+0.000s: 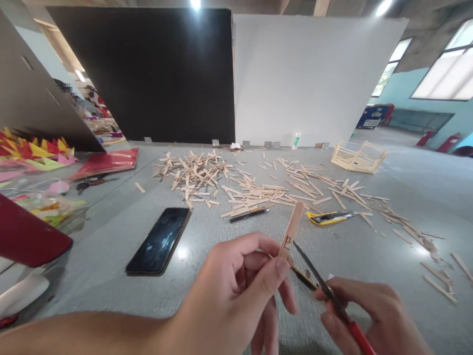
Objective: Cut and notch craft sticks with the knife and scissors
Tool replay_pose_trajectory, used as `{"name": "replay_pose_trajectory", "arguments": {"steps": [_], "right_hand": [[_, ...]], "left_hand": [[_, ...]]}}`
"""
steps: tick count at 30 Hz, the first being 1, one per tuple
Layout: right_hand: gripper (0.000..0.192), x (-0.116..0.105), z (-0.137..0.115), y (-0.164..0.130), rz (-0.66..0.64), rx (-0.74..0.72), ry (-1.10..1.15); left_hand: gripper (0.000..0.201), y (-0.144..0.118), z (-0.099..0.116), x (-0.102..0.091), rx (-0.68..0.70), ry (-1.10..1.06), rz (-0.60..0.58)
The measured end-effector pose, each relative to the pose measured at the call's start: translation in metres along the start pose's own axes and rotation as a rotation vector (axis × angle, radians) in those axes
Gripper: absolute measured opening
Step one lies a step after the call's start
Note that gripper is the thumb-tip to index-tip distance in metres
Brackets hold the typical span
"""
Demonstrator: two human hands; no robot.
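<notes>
Popsicle stick [291, 228], pinched at its lower end between thumb and fingers of the left hand [236, 291], stands tilted upright above the grey table [111, 246], so that its pencilled marking faces the viewer and lies clear of the fingers. Left of it, well apart: coloured paper shapes [37, 150], a dark phone [159, 240] lying flat. Behind it: a heap of loose sticks [207, 172], a black pen [249, 214], a yellow utility knife [328, 217], a stick-built frame [357, 157] set aside near the white board. Right hand [369, 315] is closed round red-handled scissors [328, 291], whose blades are parted and point up at the stick's base, just beside it.
</notes>
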State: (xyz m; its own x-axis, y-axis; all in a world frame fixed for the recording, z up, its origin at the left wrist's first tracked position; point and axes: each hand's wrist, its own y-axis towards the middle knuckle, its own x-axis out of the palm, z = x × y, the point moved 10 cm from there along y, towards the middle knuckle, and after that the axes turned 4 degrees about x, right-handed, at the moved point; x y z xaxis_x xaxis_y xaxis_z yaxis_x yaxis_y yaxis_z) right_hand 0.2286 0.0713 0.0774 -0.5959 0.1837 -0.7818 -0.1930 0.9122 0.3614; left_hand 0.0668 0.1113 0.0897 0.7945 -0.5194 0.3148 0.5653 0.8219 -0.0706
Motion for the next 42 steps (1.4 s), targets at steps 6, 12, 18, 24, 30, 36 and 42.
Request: {"name": "replay_pose_trajectory", "arguments": {"steps": [6,12,18,24,30,36,42], "right_hand": [[0.030,-0.001,-0.014,0.006,-0.008,-0.150,-0.127],[0.029,0.001,-0.010,0.005,-0.019,-0.159,-0.130],[0.033,0.006,-0.007,0.004,-0.047,-0.147,-0.136],[0.033,0.006,-0.010,0.004,-0.051,-0.172,-0.143],[0.033,0.005,-0.011,0.004,-0.037,-0.185,-0.169],[0.038,0.005,-0.015,0.005,-0.040,-0.198,-0.187],[0.043,0.001,-0.018,0.007,-0.029,-0.200,-0.225]], "left_hand": [[0.038,0.000,0.004,-0.001,0.026,0.024,0.003],[0.037,-0.002,0.008,-0.001,0.043,0.036,0.003],[0.034,-0.003,0.012,-0.001,0.050,0.048,-0.005],[0.035,-0.003,0.011,-0.001,0.039,0.039,-0.001],[0.034,-0.004,0.011,0.000,0.037,0.048,-0.009],[0.035,-0.003,0.012,0.000,0.044,0.058,-0.015],[0.034,-0.001,0.015,-0.004,0.059,0.166,0.023]]}}
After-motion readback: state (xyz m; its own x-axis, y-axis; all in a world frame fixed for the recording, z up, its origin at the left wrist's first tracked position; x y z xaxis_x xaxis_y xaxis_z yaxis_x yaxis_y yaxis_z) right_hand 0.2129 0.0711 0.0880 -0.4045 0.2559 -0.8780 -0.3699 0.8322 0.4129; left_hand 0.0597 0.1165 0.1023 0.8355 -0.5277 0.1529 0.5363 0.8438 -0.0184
